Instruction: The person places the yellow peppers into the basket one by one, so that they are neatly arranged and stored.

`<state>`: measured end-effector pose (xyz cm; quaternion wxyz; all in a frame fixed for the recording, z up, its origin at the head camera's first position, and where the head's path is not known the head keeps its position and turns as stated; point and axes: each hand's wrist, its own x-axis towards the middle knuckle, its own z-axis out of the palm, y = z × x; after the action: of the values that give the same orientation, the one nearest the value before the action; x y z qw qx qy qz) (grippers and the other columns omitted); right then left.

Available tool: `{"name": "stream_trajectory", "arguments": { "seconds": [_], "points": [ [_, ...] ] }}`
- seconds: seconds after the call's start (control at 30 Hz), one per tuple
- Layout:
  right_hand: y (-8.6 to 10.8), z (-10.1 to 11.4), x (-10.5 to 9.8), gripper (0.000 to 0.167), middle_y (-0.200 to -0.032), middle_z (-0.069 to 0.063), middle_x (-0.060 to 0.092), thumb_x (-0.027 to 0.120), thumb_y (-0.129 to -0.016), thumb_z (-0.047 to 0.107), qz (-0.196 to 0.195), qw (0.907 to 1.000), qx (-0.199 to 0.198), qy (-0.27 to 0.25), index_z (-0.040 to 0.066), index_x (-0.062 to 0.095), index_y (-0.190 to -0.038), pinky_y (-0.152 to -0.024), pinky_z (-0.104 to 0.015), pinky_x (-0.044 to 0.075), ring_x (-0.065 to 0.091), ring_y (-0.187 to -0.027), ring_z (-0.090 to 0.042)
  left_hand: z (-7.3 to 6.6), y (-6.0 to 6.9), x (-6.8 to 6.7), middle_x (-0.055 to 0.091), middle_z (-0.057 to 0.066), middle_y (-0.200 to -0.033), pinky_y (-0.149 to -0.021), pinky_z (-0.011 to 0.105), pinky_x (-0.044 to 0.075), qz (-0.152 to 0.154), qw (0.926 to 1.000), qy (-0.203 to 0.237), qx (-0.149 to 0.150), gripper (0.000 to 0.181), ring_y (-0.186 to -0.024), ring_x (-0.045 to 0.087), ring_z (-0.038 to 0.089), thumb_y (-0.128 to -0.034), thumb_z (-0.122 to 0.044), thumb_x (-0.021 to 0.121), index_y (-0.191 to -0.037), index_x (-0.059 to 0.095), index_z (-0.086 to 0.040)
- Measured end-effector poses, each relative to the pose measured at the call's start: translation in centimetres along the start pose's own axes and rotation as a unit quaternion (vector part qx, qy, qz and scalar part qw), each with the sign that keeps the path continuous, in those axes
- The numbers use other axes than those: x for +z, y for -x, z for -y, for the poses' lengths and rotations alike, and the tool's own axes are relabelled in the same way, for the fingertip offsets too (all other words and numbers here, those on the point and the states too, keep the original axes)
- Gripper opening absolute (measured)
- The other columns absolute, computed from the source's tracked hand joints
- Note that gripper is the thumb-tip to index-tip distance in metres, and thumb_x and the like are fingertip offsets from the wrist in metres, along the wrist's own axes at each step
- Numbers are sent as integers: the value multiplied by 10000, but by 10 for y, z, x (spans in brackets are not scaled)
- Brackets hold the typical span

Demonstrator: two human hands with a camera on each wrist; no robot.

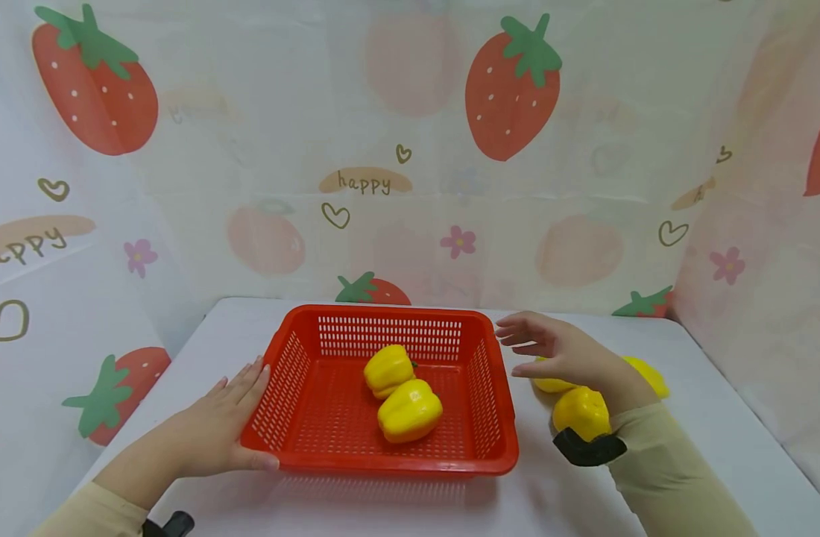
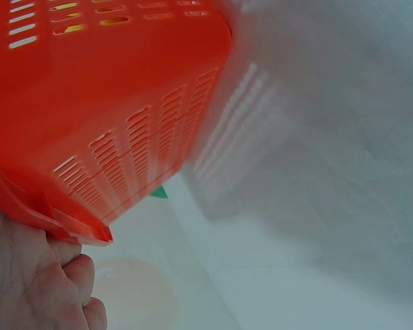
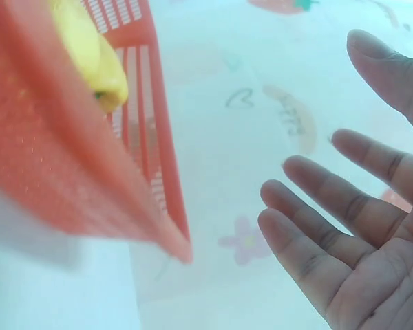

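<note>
The white worktop (image 1: 718,418) carries a red plastic basket (image 1: 383,466), which stands around the middle of its width, its back rim near the far edge. The basket is rectangular, with a smooth broad rim and rows of slots in its walls. At its left side is the left hand (image 1: 209,429): the fingers are extended and touch the rim, the thumb lies at the near left corner. The right hand (image 1: 560,350) is just beside the right rim, apart from it; its fingers are loosely spread and hold nothing. Two yellow bell peppers (image 1: 410,411) lie inside the basket, glossy and lobed, touching each other; the farther one shows a dark green stem. More yellow peppers (image 1: 581,412) lie toward the right edge of the worktop, partly hidden by the right arm.
</note>
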<state>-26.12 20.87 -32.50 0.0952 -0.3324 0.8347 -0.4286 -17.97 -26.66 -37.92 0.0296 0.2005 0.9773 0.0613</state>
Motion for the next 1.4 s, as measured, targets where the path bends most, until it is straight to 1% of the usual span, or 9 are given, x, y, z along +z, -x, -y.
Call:
{"name": "stream_trajectory", "arguments": {
  "seconds": [0.23,0.37,0.47,0.6,0.7,0.87,1.07,1.17,1.4],
  "points": [
    [25,-12,-9,561,-1262,-35,527,716,-792,202,-303,9985,460,4,175,454,-1288,-913,-320,467,513,-1154,-253,0,0,0,148,192,-1501,-1045,583,204,-5,10000,-17,0,1224,-1352,177,378,-609,-811,516,-1440,169,17],
    [37,-19,-15,565,-1263,-57,527,711,-797,212,-374,9977,569,11,155,447,-1293,-908,-296,468,508,-1155,-278,0,1,-1,146,194,-1501,-1049,579,199,-5,10000,-26,1,1224,-1351,176,379,-609,-810,517,-1440,168,20],
    [46,-25,-19,568,-1268,-86,524,709,-798,211,-421,9971,633,54,132,443,-1293,-926,-367,456,499,-1160,-316,-1,1,-1,144,196,-1501,-1052,578,191,-5,10000,-21,8,1225,-1352,174,380,-611,-813,511,-1439,168,22],
    [60,-33,-21,579,-1282,-123,513,706,-798,239,-441,9945,936,146,125,437,-1298,-928,-451,441,492,-1166,-326,-1,0,-1,136,195,-1503,-1055,580,180,9,10000,-25,14,1223,-1355,166,378,-615,-812,508,-1441,160,21],
    [70,-41,-22,585,-1290,-161,498,694,-810,226,-426,9932,1079,124,86,423,-1309,-919,-458,447,487,-1165,-348,-1,0,-1,136,195,-1503,-1055,582,177,14,10000,-41,8,1223,-1356,167,375,-615,-808,515,-1441,158,21],
    [84,-52,-22,582,-1285,-210,485,683,-819,179,-528,9918,1165,32,24,404,-1306,-870,-334,494,483,-1152,-393,-2,1,-2,140,197,-1501,-1056,581,175,18,10000,-25,6,1223,-1354,172,373,-614,-808,515,-1439,164,24],
    [96,-63,-24,551,-1260,-224,498,676,-826,178,-688,9900,1232,27,12,425,-1287,-820,-214,497,484,-1141,-402,-1,0,-1,140,201,-1500,-1057,581,168,-6,10000,-44,32,1217,-1355,172,373,-619,-798,525,-1436,169,30],
    [99,-67,-24,537,-1261,-230,491,672,-831,178,-729,9892,1273,11,21,433,-1285,-810,-196,495,467,-1148,-410,0,0,0,135,194,-1503,-1056,585,166,30,10000,-37,2,1221,-1357,166,371,-615,-800,526,-1440,160,23],
    [102,-71,-24,527,-1272,-228,477,670,-832,181,-754,9882,1333,64,29,443,-1283,-825,-232,502,457,-1159,-414,-1,0,-2,129,186,-1507,-1056,588,158,100,9999,12,-56,1229,-1361,158,369,-609,-802,526,-1445,146,14]
  ]
}}
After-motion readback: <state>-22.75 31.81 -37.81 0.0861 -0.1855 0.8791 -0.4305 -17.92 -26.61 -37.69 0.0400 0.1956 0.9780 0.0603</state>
